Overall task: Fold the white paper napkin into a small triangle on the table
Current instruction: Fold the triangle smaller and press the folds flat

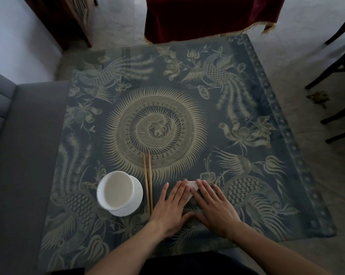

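The white paper napkin [191, 187] lies folded small on the patterned table [167, 80], near its front edge. Only a strip of it shows between my hands; its shape is mostly hidden. My left hand [172, 205] lies flat, palm down, fingers together over the napkin's left part. My right hand [213, 205] lies flat the same way over its right part. Both thumbs nearly meet below the napkin. Both hands press on the napkin rather than grip it.
A white bowl [118, 190] stands on a white saucer [137, 203] left of my hands. Two wooden chopsticks [148, 181] lie side by side between bowl and left hand. A grey sofa [19, 155] borders the table's left; dark chairs stand at right.
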The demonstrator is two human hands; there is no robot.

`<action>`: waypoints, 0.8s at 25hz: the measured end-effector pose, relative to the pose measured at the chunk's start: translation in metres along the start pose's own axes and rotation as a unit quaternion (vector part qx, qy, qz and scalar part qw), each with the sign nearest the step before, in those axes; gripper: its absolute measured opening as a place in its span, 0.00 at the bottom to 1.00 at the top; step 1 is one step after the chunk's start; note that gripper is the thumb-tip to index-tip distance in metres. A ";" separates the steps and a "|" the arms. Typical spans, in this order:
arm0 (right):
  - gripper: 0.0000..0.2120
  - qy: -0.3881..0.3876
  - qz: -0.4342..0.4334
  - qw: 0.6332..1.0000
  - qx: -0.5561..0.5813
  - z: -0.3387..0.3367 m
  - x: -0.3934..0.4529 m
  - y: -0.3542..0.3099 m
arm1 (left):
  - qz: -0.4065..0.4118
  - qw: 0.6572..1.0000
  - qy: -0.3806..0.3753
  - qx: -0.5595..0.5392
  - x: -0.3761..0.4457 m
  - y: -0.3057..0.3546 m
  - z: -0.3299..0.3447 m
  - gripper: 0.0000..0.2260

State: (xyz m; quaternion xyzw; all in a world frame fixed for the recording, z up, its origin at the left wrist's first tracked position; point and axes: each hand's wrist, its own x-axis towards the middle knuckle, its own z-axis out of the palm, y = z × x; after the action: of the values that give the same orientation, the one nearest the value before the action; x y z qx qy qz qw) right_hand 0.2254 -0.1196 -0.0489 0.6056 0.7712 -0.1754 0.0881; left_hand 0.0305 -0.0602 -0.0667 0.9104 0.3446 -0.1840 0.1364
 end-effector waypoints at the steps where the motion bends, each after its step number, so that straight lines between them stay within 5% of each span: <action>1: 0.36 0.001 0.001 1.000 -0.001 0.000 0.000 0.000 | 0.001 1.000 0.000 0.006 -0.001 -0.001 -0.001 0.35; 20: 0.37 -0.030 0.012 0.999 -0.040 -0.003 0.007 0.007 | -0.001 1.000 0.011 -0.023 0.000 0.002 -0.007 0.37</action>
State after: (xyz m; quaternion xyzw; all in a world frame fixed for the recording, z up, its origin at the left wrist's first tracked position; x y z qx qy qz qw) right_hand 0.2305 -0.1111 -0.0500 0.6051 0.7675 -0.1610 0.1372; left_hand 0.0333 -0.0589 -0.0605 0.9086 0.3508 -0.1665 0.1536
